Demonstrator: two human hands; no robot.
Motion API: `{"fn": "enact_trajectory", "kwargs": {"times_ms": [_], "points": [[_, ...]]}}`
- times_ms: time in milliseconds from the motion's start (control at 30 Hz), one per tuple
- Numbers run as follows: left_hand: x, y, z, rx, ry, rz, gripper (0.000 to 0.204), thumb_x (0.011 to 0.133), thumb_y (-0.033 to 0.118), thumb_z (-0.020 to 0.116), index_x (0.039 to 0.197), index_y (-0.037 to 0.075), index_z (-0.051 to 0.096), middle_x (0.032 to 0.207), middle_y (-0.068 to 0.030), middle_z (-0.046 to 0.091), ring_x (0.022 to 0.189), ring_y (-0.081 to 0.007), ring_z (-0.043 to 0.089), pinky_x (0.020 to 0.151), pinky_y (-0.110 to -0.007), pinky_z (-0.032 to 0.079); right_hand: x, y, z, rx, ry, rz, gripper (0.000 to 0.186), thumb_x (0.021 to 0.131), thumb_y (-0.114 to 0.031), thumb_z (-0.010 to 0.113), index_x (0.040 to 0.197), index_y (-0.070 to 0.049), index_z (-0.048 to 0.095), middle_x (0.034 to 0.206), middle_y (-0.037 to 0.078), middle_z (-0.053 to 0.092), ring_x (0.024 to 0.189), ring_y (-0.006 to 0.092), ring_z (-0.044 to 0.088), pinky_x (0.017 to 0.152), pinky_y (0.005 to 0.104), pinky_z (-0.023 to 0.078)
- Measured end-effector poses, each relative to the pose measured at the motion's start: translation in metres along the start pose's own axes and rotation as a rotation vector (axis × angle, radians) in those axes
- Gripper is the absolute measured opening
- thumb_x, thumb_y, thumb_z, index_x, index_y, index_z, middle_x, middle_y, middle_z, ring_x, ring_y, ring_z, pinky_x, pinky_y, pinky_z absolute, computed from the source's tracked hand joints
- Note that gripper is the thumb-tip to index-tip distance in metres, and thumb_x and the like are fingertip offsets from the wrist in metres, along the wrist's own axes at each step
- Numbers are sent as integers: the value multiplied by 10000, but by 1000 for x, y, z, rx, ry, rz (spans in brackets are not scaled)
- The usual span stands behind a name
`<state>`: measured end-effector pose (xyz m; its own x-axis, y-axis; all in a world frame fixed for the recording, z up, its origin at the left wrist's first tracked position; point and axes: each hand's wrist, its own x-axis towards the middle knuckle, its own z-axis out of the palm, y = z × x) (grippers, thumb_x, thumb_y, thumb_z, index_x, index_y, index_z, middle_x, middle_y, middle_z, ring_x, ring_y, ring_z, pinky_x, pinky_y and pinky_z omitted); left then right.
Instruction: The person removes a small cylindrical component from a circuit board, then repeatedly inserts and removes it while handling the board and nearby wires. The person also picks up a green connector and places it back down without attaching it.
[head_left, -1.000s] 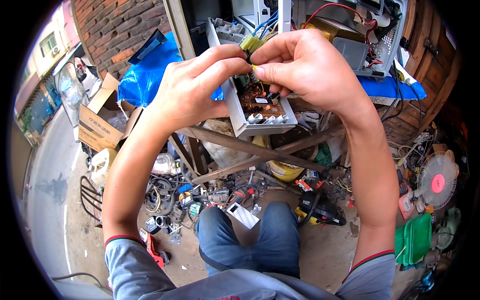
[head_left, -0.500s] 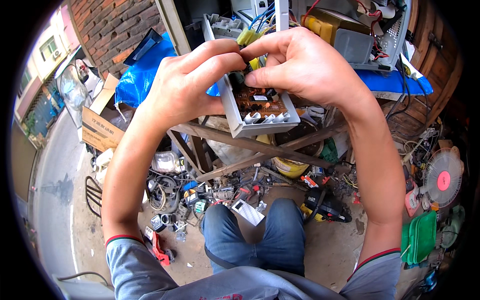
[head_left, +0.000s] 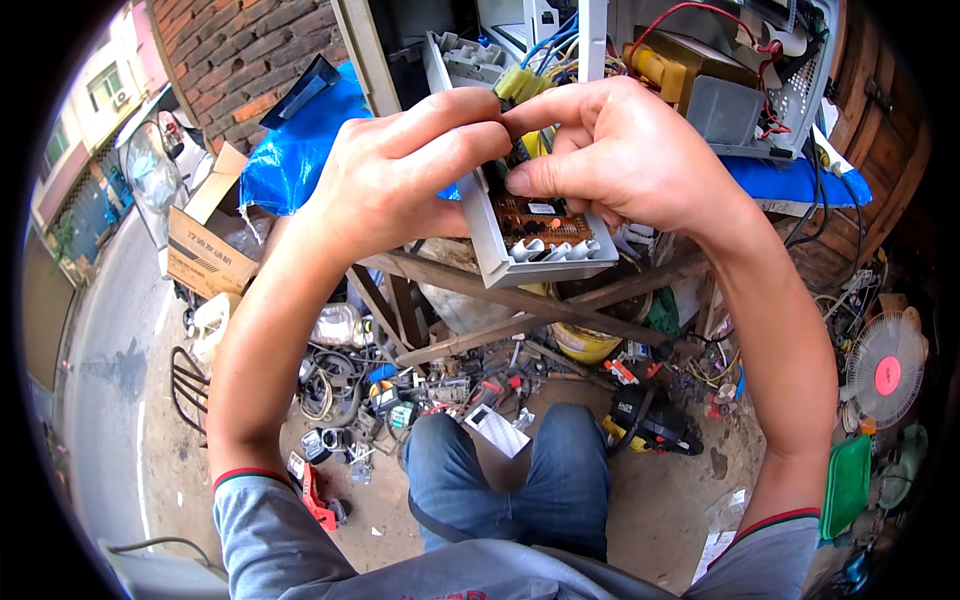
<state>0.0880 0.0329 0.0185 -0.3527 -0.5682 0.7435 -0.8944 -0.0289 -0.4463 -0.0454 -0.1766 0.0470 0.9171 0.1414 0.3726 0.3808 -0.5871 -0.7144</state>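
Note:
A grey plastic control panel [head_left: 490,238] hangs at the front of an opened metal appliance, its inner side turned up. Inside it lies a brown circuit board [head_left: 535,222] with small parts and white plastic pieces along the near end. My left hand [head_left: 405,170] holds the panel's left side, thumb below and fingers curled over the top. From the right, my right hand [head_left: 625,150] reaches over the board, thumb and index finger closed near the left fingertips. Whatever those fingers pinch is hidden. Yellow wire connectors [head_left: 520,84] with blue wires sit just beyond.
The opened appliance [head_left: 725,110] rests on a blue-covered surface above crossed wooden bars [head_left: 560,312]. Cables, tools and scrap parts litter the ground around my knees. A fan [head_left: 885,375] and a green container [head_left: 846,485] stand right, a cardboard box [head_left: 205,250] left.
The panel and both hands appear slightly further right and lower in view. My fingers keep nearly the same hold, with the right hand's lower fingers now showing beside the board.

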Motion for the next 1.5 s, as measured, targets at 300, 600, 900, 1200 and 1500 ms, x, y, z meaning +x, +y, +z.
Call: {"fn": "enact_trajectory", "kwargs": {"times_ms": [300,600,900,1200,1500], "points": [[-2,4,-4,48,-45,3,567,627,168,963,1114,74,688,1180,-113,715,891,-268,760,707,-328,624,-18,25,16,-404,281,-576,233,877,31,787,1110,26,777,904,96,704,776,164,690,693,296,545],[0,2,5,24,76,21,568,609,170,923,1122,108,686,1176,-60,704,798,-246,729,630,-323,595,-7,42,15,-541,359,-862,205,833,-4,810,1035,-5,774,1144,137,745,949,320,739,815,394,600],[-3,5,-2,65,-8,10,579,667,159,984,1124,28,653,1191,-163,718,862,-237,773,729,-303,633,4,47,9,-480,296,-912,167,816,2,800,980,-17,780,1072,105,772,851,290,718,753,381,563],[-4,8,0,67,8,-1,602,660,190,983,1151,32,671,1187,-164,723,919,-283,765,751,-333,633,6,44,7,-429,228,-866,157,843,13,782,999,-3,775,1071,130,774,887,329,757,767,378,622],[-5,8,5,59,72,-11,552,640,169,909,1140,76,693,1204,-98,702,843,-255,750,658,-331,608,9,40,5,-468,224,-819,110,865,-124,764,955,-61,770,994,78,771,822,305,749,664,396,593]]}}
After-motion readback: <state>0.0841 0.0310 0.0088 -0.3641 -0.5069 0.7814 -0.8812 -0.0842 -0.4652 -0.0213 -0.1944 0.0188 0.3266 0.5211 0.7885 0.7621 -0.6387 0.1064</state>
